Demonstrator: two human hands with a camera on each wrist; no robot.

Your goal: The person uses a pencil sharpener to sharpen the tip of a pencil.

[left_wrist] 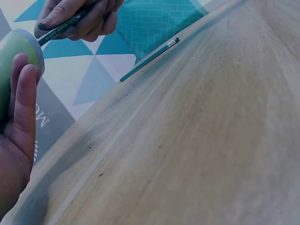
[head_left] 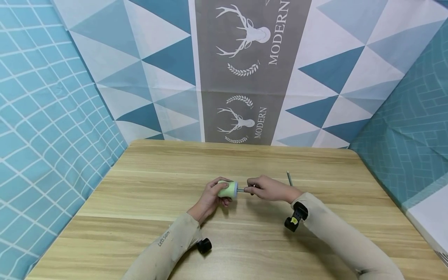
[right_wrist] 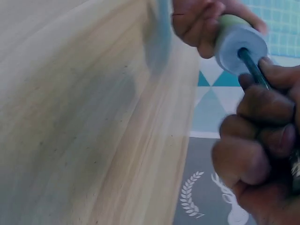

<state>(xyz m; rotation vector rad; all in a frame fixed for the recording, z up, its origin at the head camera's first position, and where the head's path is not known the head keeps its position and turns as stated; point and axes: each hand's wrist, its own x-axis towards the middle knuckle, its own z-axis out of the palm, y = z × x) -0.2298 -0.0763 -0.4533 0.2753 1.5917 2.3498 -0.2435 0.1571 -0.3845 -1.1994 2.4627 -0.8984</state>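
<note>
A green pencil sharpener [head_left: 229, 189] with a pale blue-grey end face is held on its side by my left hand [head_left: 209, 198], fingers and thumb around its body. From the right, my right hand [head_left: 270, 188] pinches a dark green pencil [left_wrist: 65, 28]. The pencil's tip sits in the round hole of the sharpener [right_wrist: 229, 60], as the right wrist view shows, so its point is hidden inside. Both hands are raised over the wooden table [head_left: 157, 233]. The right fingers [right_wrist: 262, 105] are curled close behind the hole.
A second pencil [left_wrist: 150, 59] lies on the table, beyond the right forearm in the head view. Black wrist cameras [head_left: 204, 245] are strapped at both sleeves. A patterned cloth backdrop [head_left: 168, 70] hangs behind the table, with blue tiled cloth [head_left: 42, 116] on the left.
</note>
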